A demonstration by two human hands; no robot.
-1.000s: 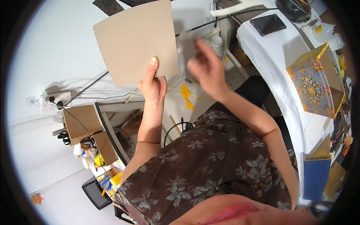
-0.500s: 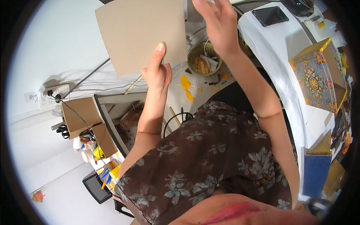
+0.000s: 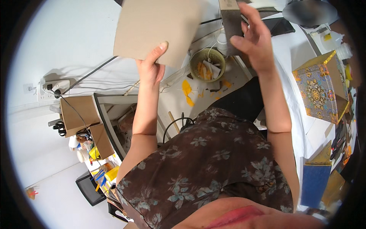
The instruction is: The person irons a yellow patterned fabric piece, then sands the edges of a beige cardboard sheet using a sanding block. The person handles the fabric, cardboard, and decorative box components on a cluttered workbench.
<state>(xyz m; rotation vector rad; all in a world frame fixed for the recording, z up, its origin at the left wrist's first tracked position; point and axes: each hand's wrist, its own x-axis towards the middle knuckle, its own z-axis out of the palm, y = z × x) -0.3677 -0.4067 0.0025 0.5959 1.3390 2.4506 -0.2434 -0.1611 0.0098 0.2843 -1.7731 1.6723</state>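
Observation:
My left hand (image 3: 150, 68) grips the lower edge of a flat beige cardboard sheet (image 3: 154, 28), thumb on its face and fingers behind. The sheet is raised at the top of the head view, its upper edge cut off. To its right, my right hand (image 3: 261, 47) holds a dark grey flat block (image 3: 231, 28) with a tan upper end, which looks like a sanding block. Thumb and fingers close on the block's right side. A gap separates the block from the cardboard.
Below the block stands a green waste basket (image 3: 208, 76) with yellow and white scraps; yellow scraps (image 3: 187, 89) lie beside it. On the white-covered table at right are a black phone (image 3: 280, 26), a patterned box (image 3: 316, 89) and a blue panel (image 3: 315, 185). A power strip (image 3: 53, 89) sits at left.
My right hand has moved right and down, away from the cardboard, bringing the dark block into fuller view. The cardboard has shifted slightly right and tilted in my left hand.

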